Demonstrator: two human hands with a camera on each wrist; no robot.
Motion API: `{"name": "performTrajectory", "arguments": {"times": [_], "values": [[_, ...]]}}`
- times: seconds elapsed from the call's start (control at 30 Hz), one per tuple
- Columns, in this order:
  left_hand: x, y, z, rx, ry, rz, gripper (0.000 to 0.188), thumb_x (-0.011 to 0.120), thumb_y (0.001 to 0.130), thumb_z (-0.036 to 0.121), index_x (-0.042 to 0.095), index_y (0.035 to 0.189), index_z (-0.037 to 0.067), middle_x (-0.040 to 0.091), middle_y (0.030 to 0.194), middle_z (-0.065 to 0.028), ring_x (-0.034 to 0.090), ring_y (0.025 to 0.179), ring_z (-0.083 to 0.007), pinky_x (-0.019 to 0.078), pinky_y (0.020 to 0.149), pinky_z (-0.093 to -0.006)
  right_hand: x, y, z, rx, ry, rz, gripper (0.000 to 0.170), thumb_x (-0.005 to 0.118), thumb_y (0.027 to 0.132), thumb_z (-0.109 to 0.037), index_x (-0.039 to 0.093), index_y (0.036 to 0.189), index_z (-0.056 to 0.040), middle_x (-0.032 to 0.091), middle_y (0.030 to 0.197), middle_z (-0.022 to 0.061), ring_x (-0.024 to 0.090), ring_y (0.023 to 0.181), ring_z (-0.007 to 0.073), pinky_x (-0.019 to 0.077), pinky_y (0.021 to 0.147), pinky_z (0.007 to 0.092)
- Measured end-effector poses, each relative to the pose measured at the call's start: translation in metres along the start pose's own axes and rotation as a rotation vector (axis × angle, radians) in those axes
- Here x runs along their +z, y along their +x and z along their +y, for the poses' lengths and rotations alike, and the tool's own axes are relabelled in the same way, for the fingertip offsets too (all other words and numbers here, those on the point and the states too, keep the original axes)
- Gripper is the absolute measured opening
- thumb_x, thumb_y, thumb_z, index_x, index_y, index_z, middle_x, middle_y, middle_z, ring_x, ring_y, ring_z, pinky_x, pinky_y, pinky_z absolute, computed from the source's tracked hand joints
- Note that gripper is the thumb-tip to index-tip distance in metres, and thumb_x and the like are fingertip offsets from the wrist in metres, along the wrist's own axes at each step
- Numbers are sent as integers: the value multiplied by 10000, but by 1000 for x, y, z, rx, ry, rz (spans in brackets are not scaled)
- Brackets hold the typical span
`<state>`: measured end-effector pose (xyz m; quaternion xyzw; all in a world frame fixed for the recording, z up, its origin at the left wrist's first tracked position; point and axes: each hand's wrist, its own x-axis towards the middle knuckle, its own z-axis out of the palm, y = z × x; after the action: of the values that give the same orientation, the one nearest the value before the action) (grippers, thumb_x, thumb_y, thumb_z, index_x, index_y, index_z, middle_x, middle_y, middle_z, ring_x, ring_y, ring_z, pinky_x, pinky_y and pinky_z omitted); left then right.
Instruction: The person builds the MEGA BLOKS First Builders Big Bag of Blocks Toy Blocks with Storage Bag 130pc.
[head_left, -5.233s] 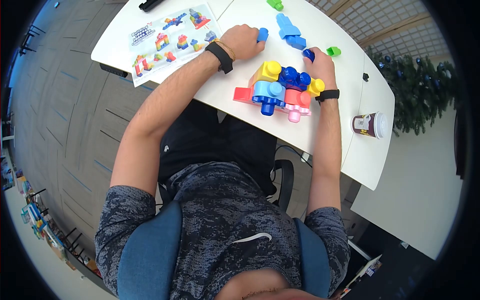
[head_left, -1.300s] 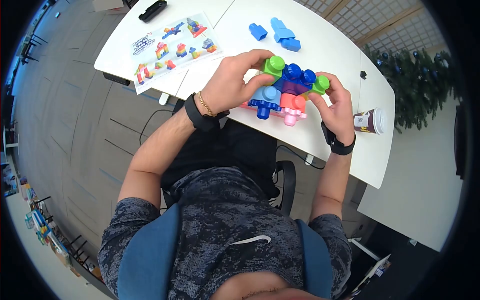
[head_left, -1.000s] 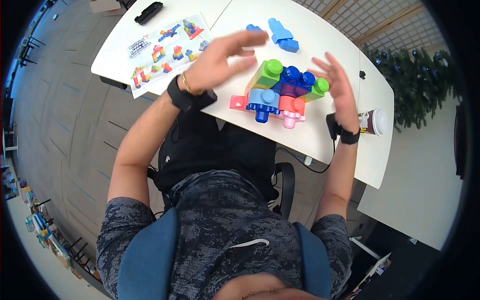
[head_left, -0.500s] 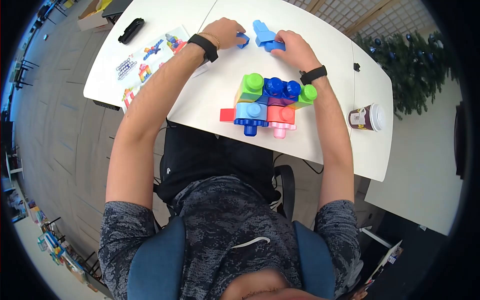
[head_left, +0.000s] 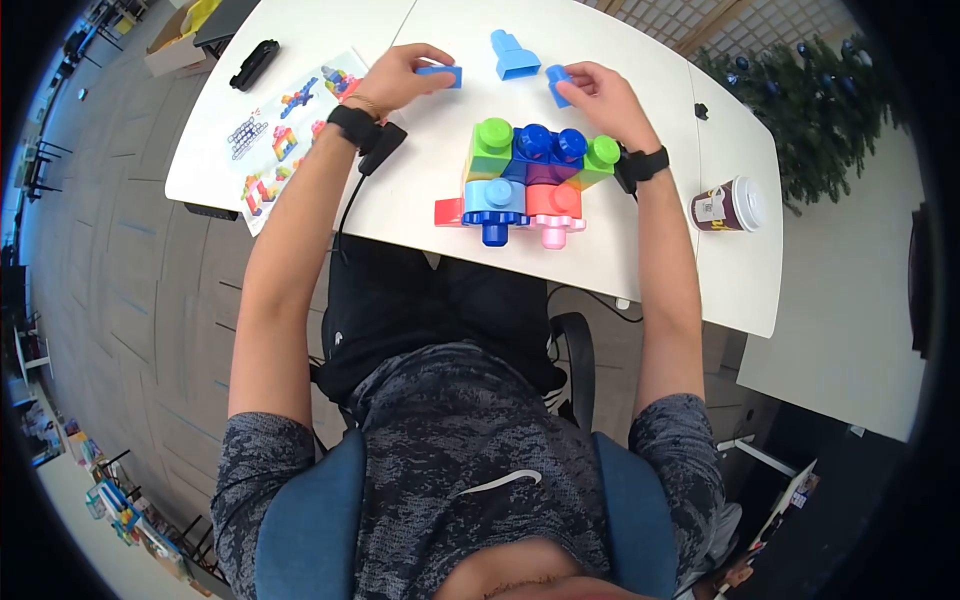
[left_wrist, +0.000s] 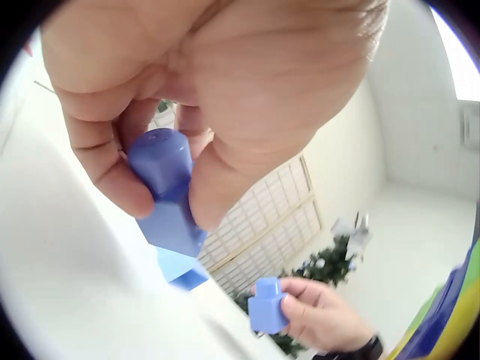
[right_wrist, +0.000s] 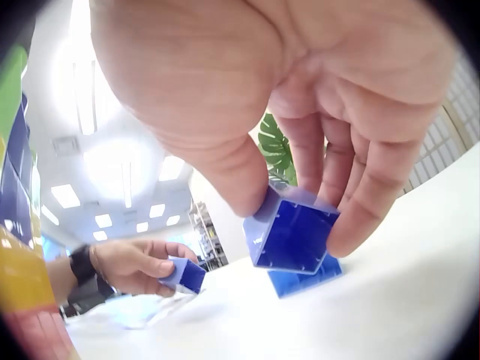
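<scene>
Between thumb and fingers, my left hand [head_left: 398,78] pinches a blue building block [left_wrist: 171,217] with one round stud. My right hand [head_left: 612,102] grips a similar blue block [head_left: 559,86] by its sides; the right wrist view shows its hollow underside. Between the two hands, a light blue piece [head_left: 513,58] lies on the table, open end toward me. Closer to my body stands a built structure of large blocks: green blocks [head_left: 493,150] at both ends of the top, dark blue [head_left: 550,150] in the middle, light blue and coral below, with gear-shaped pieces [head_left: 494,228] in front.
A printed sheet of model pictures [head_left: 275,140] lies at the left, with a black case [head_left: 255,64] beyond it. A lidded paper cup [head_left: 728,205] stands near the table's right edge. A small black object [head_left: 701,110] sits at the far right.
Green blocks went onto both top ends of the structure and the hands let go. Then each hand took a blue block; the right one came away from beside the light blue piece.
</scene>
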<state>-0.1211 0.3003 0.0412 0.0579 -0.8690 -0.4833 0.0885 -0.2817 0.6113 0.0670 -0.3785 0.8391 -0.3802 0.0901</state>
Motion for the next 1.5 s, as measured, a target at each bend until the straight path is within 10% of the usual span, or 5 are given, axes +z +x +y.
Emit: {"name": "performTrajectory", "arguments": {"times": [0.43, 0.83, 1.03, 1.27, 1.5], "values": [[-27, -61, 215, 587, 356, -204, 561, 879, 798, 152, 690, 1293, -32, 783, 1094, -169, 757, 982, -227, 608, 875, -341, -45, -102, -124, -300, 624, -44, 376, 743, 973, -34, 596, 1311, 44, 716, 1194, 99, 678, 1154, 164, 554, 1003, 320], [0, -68, 208, 537, 517, -214, 674, 897, 726, 214, 681, 1295, -77, 769, 1017, -244, 770, 903, -342, 610, 824, -375, -35, -107, -113, -376, 209, -6, 492, 862, 870, -111, 625, 1284, 14, 728, 1203, 134, 707, 1144, 215, 541, 1034, 355], [-32, -13, 131, 370, -262, -319, 572, 824, 930, 340, 684, 1340, -33, 755, 1240, -177, 723, 1138, -247, 578, 992, -387, -40, -31, -58, -511, 934, 144, 692, 759, 960, -502, 567, 1423, -24, 661, 1350, 137, 666, 1226, 256, 509, 1064, 388], [7, 57, 29, 336, 399, -62, 471, 675, 894, 30, 680, 1363, 70, 717, 1321, -173, 700, 1195, -333, 560, 1045, -421, 38, 69, -24, -176, -456, 53, 737, 769, 874, -609, 709, 1159, 67, 754, 1041, 234, 750, 910, 344, 601, 827, 424], [40, 82, -10, 705, 783, 75, 496, 713, 885, 7, 655, 1364, 120, 664, 1401, -134, 646, 1265, -336, 544, 1066, -435, 53, 87, -20, -181, -468, -159, 518, 772, 768, -458, 769, 979, 15, 751, 921, 250, 737, 857, 393, 602, 816, 464]]}}
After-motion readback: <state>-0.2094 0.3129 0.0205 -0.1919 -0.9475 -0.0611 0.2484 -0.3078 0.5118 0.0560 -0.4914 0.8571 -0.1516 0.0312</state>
